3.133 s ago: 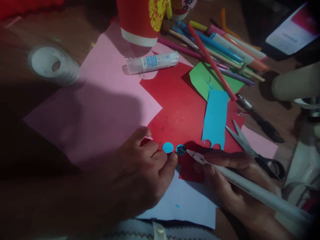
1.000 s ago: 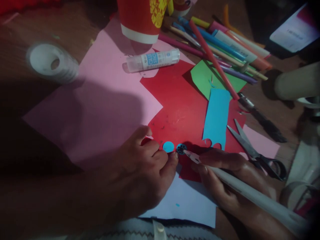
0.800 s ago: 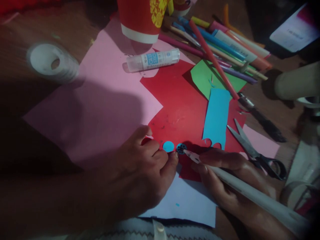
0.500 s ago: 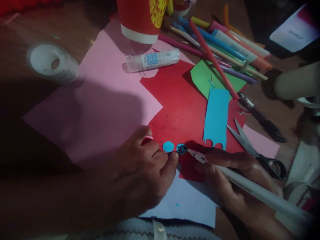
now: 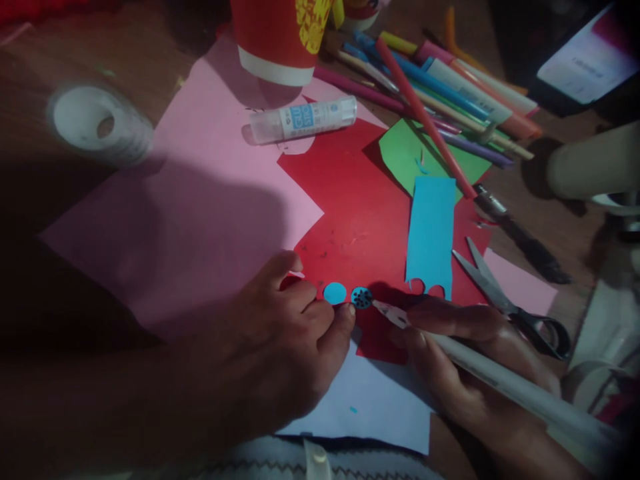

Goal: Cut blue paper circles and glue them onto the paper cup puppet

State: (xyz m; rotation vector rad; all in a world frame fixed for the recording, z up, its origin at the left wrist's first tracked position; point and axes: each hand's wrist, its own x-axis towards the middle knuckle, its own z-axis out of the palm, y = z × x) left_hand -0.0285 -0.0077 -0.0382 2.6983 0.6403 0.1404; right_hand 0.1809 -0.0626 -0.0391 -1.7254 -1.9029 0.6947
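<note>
My right hand [image 5: 465, 360] is closed around a long white pen [image 5: 500, 380], whose tip touches a small blue paper circle [image 5: 361, 297] marked with dark dots. A second, plain blue circle [image 5: 335, 293] lies just left of it. Both circles rest on a red paper sheet [image 5: 350, 213]. My left hand [image 5: 280, 347] lies with curled fingers on the paper, its fingertips pressed down right beside the two circles, holding nothing I can make out.
A blue paper strip [image 5: 431, 233], green scrap [image 5: 405, 153], scissors [image 5: 505, 300], glue stick [image 5: 303, 120], pink sheet [image 5: 200, 193], white sheet [image 5: 370, 407], red cup [image 5: 273, 33], tape roll [image 5: 97, 127] and several coloured pens [image 5: 440, 87] lie on the wooden table. A craft knife [image 5: 520, 233] sits at right.
The pen tip has made small moves over the dotted circle, which carries more dark dots than before. My left hand has stayed in place.
</note>
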